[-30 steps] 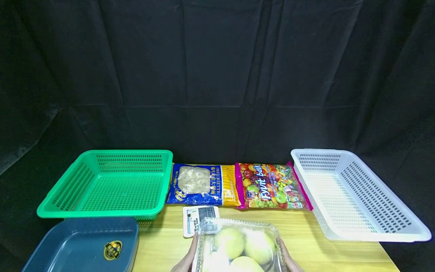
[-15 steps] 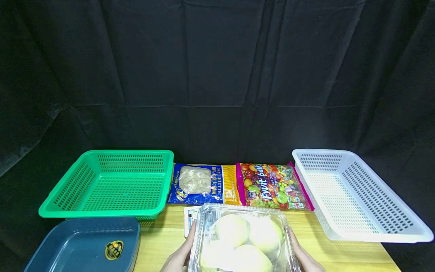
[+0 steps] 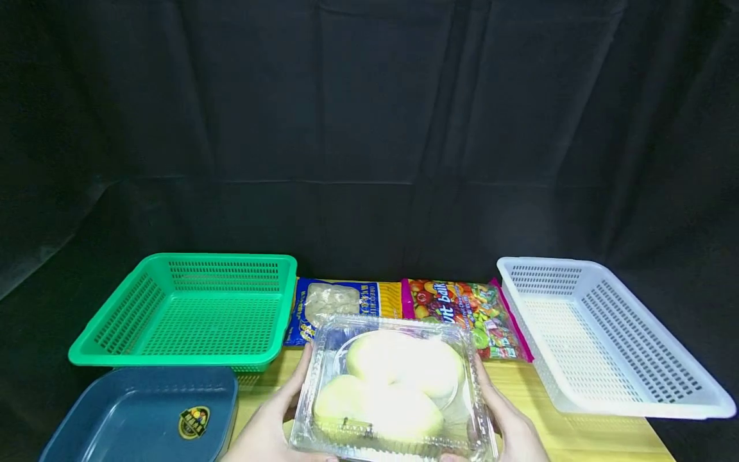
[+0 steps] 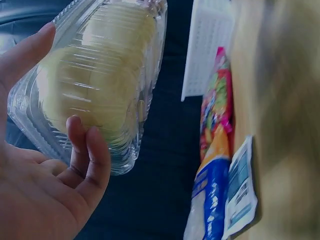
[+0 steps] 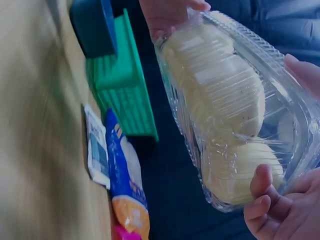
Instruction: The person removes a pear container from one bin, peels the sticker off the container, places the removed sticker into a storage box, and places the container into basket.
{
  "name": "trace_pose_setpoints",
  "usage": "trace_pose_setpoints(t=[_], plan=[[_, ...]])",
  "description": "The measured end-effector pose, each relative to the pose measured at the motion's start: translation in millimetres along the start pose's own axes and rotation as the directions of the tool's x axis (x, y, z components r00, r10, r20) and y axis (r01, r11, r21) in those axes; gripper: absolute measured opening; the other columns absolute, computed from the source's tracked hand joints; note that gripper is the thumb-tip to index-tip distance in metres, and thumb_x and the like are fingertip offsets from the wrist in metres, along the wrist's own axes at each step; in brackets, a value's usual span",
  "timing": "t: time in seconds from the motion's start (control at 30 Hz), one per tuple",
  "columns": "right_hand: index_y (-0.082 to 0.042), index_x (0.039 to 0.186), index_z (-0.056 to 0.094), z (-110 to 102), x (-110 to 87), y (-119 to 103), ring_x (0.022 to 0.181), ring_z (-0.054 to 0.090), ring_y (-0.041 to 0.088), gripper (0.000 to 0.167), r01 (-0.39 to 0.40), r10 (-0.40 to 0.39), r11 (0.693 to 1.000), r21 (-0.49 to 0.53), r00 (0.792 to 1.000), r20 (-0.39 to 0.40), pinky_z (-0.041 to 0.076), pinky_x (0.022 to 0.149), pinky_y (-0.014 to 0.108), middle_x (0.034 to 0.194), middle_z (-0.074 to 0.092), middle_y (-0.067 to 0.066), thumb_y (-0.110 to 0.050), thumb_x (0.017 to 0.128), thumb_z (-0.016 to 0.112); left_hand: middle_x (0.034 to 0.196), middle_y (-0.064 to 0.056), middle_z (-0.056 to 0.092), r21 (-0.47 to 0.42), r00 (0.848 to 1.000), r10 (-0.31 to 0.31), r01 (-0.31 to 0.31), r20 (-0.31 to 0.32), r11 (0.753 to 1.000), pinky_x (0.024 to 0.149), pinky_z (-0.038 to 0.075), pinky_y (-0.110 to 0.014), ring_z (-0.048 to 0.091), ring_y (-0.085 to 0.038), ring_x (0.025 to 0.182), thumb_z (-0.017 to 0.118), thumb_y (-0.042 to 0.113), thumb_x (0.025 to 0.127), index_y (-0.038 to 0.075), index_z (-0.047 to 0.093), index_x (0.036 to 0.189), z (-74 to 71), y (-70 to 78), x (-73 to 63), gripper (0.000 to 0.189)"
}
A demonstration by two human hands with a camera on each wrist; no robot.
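Observation:
Both hands grip a clear plastic clamshell box [image 3: 398, 323] of several pale yellow-green fruits [image 3: 340, 404]. My left hand [image 3: 268, 417] holds its left side, thumb at the top edge and the other fingers curled under it. On the opposite side my right hand [image 3: 514, 427] holds it the same way. In the left wrist view the box [image 4: 131, 159] is tilted and raised well above the table. The right wrist view shows fingertips [image 5: 262, 180] pressing against the ribbed base. Glare washes out part of the fruit in the head view.
Behind the box lie a blue-and-yellow orecchiette bag [image 3: 375, 298] and a pink-edged candy bag [image 3: 496, 327]. A white packet [image 4: 242, 192] lies in front of them. A green basket [image 3: 213, 327] and blue tray [image 3: 138, 417] stand left, a white basket [image 3: 560, 333] right.
The hands have lifted the clear box up and away from the body, tilting its top toward the head camera. It now hides the white packet and overlaps both bags in the head view.

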State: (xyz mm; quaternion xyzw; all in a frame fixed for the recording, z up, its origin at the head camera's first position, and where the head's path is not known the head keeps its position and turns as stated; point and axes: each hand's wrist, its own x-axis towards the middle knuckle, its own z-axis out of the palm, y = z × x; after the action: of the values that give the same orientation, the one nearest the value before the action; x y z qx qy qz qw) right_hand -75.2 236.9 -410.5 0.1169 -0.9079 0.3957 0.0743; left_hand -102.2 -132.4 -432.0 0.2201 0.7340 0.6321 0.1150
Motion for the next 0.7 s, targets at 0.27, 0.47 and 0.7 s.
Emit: trace_pose_setpoints(t=[0.27,0.47,0.7], plan=[[-0.023,0.172,0.019,12,18.5,-42,0.142,0.053,0.044,0.127,-0.011,0.01,1.0,0.023,1.0,0.019,0.055,0.106,0.049,0.166,0.042,0.018,-0.044,0.073,0.097,0.176,-0.019,0.014,-0.02,0.991,-0.107,0.106,-0.08,0.994,0.096,0.059,-0.026,0.053,-0.038,0.133,0.097,0.017,0.076,0.031,0.003,0.172,-20.6,35.3,-10.5,0.135],[-0.018,0.171,0.023,27,34.0,-54,0.144,0.053,0.038,0.125,0.112,-0.112,0.994,0.012,0.993,-0.025,0.052,0.108,0.052,0.164,0.046,0.014,-0.046,0.074,0.097,0.173,-0.024,0.023,0.051,0.993,-0.061,0.067,-0.099,0.996,0.096,0.06,-0.028,0.051,-0.045,0.137,0.095,0.019,0.079,0.022,0.0,0.172,-42.7,37.2,-14.1,0.133],[-0.017,0.17,0.023,45,57.1,-69,0.15,0.044,0.04,0.122,0.141,-0.141,0.986,0.085,0.99,-0.005,0.047,0.112,0.063,0.169,0.038,0.01,-0.05,0.076,0.094,0.178,-0.017,0.012,0.154,0.982,-0.063,0.09,-0.176,0.984,0.103,0.048,-0.017,0.028,-0.053,0.154,0.093,0.019,0.082,0.024,0.002,0.173,-69.3,40.0,-19.2,0.128]])
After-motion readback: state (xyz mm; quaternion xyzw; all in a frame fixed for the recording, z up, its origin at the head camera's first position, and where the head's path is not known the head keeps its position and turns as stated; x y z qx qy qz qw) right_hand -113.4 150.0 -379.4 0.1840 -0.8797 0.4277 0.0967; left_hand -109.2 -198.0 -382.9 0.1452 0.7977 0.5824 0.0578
